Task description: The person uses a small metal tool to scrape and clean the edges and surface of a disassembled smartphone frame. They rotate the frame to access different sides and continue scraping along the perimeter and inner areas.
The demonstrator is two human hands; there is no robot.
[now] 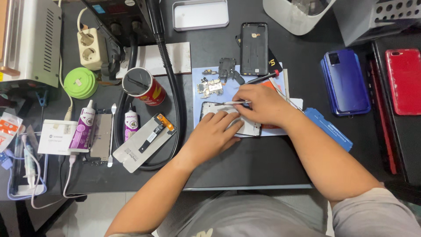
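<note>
My left hand lies flat on an opened phone frame that rests on a pale blue work mat, pinning it down. My right hand is closed on metal tweezers, their tips pointing left over the frame's top edge. Small removed parts, a circuit board and a dark camera module, lie on the mat just beyond the hands. A black phone back cover lies further back.
Left of the mat lie a screen panel with a flex cable, two glue tubes, a red cup, a thick black hose and a power strip. A blue phone and a red phone lie at right.
</note>
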